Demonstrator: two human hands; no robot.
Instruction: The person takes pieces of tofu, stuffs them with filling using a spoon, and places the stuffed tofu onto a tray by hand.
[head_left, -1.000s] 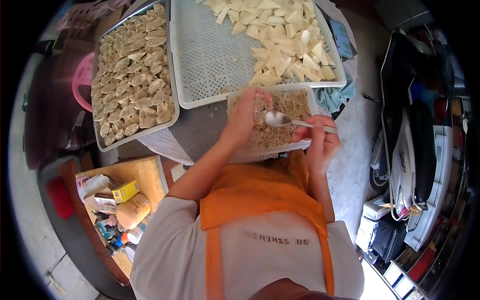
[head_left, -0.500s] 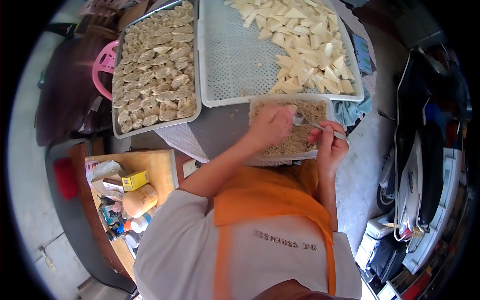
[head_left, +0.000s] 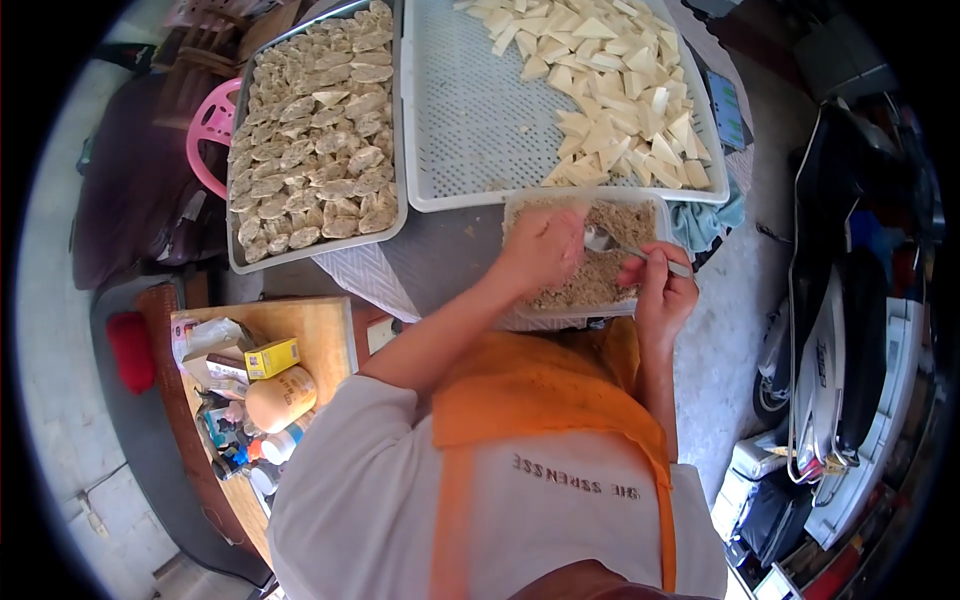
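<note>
My right hand [head_left: 662,290] is closed on the handle of a metal spoon [head_left: 628,250], whose bowl rests at the filling. My left hand [head_left: 545,248] is curled over the left side of a white container [head_left: 662,212] of brown crumbly filling [head_left: 590,283]; its fingers are blurred, and whatever they hold is hidden. Behind the container, a white perforated tray [head_left: 460,130] carries pale triangular pieces [head_left: 610,80] heaped on its right. To its left, a metal tray [head_left: 402,200] bears rows of filled, brownish pieces [head_left: 310,140].
A pink plastic chair [head_left: 212,125] stands beyond the metal tray. At lower left, a wooden table [head_left: 325,325] holds a yellow box [head_left: 272,358], a jar [head_left: 282,398] and bottles. A phone [head_left: 725,108] and a blue-green cloth [head_left: 708,218] lie right of the perforated tray.
Across the view, the trays and container have shifted right as the camera moved. My left hand has gone from upright beside the spoon to curled over the filling; the spoon bowl has dipped lower.
</note>
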